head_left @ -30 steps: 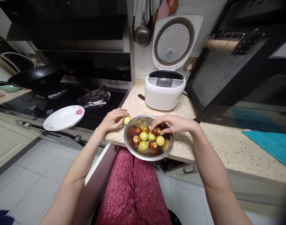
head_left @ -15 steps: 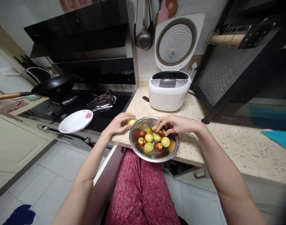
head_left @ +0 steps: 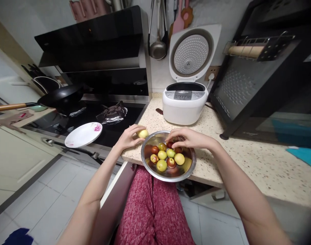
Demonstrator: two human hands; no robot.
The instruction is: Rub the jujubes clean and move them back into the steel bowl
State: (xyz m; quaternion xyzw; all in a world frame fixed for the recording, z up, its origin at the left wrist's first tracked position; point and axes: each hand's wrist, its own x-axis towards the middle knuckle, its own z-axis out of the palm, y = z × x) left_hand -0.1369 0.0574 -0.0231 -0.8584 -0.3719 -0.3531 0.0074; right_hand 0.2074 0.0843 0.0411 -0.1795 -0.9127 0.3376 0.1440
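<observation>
A steel bowl (head_left: pixel 144 163) sits at the counter's front edge, its near side jutting out over my lap. Inside lie several jujubes, some yellow-green, like one (head_left: pixel 161 165) near the front, others reddish brown, like one (head_left: pixel 171 163) beside it. My left hand (head_left: pixel 131 136) rests on the counter left of the bowl, thumb and fingers curled round a yellow-green jujube (head_left: pixel 143 133). Over the bowl's far right side, my right hand (head_left: pixel 187 137) reaches in from above. Its bent fingers close on a dark red jujube (head_left: pixel 170 145), which they partly cover.
Behind the bowl stands a white rice cooker (head_left: pixel 183 109) with its lid raised. A floral white plate (head_left: pixel 81 135) overhangs the stove's front edge at left. A wok (head_left: pixel 63 97) sits on the far burner. A black oven-like appliance (head_left: pixel 260 119) stands at right.
The view has tilted up slightly. My left fingers have closed round the yellow-green jujube beside the bowl. My right fingers have shifted a little among the red jujubes.
</observation>
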